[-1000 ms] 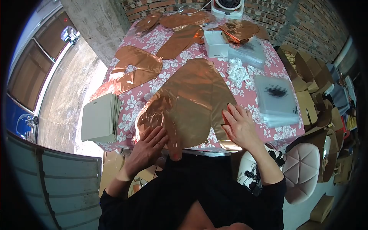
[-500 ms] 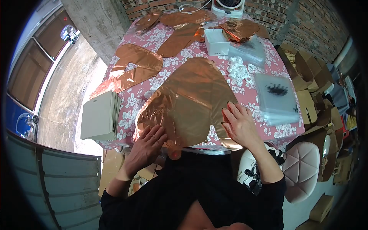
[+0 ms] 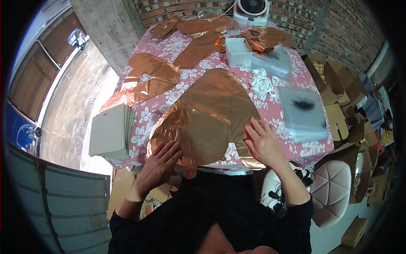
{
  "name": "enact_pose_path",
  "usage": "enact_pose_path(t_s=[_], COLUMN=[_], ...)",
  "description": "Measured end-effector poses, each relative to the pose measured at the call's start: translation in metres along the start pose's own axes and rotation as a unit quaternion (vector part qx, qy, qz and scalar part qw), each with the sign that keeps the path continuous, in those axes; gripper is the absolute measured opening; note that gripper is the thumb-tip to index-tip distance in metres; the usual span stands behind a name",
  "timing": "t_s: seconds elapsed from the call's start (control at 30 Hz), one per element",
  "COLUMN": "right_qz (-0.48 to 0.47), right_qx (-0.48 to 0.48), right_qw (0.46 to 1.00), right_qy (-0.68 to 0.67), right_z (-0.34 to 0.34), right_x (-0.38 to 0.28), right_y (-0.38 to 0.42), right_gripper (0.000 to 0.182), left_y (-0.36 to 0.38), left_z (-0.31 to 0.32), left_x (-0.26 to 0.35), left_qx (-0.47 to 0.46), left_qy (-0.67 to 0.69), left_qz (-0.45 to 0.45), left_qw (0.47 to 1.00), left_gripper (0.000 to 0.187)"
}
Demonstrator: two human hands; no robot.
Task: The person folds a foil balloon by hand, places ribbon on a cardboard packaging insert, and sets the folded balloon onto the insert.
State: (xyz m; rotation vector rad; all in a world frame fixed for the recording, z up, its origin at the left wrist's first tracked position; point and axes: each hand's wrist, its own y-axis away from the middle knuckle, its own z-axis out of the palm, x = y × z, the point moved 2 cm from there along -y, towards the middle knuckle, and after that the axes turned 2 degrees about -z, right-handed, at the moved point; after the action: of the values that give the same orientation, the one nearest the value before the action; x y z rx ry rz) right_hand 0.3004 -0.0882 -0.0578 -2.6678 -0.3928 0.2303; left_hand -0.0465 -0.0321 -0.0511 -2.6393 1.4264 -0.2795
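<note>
A large copper-coloured foil balloon (image 3: 207, 114), flat and uninflated, lies across the front of the table, its lower edge reaching the table's rim. My left hand (image 3: 162, 160) rests with fingers extended on its lower left part. On the right edge of the foil lies my right hand (image 3: 263, 142), fingers stretched out and slightly spread. Neither hand is closed around anything. A small round tab of foil (image 3: 190, 172) hangs over the front edge near my left hand.
A stack of grey cards (image 3: 111, 132) stands at the left; clear plastic bags (image 3: 302, 112) lie right. Behind are white ribbon (image 3: 262, 83), a white box (image 3: 238, 53), another foil balloon (image 3: 154, 74) and a fan (image 3: 252, 10). Cardboard boxes (image 3: 338, 120) and a stool (image 3: 332, 192) flank the right side.
The view has tilted slightly, so the table sits a little lower in the frame. Both hands stay on the foil in nearly the same places.
</note>
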Motion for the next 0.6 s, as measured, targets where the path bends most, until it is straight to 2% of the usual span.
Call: enact_pose_path(t_s=[0.6], right_qz=[0.007], right_qx=[-0.011], right_qw=[1.0], right_qy=[-0.003], right_z=[0.0015], right_x=[-0.0004], right_y=[-0.0003], right_gripper=[0.046], left_y=[0.0004], left_z=[0.001], left_x=[-0.008], left_qx=[-0.005], left_qy=[0.008], left_qz=[-0.001], left_qw=[1.0], left_gripper=[0.038])
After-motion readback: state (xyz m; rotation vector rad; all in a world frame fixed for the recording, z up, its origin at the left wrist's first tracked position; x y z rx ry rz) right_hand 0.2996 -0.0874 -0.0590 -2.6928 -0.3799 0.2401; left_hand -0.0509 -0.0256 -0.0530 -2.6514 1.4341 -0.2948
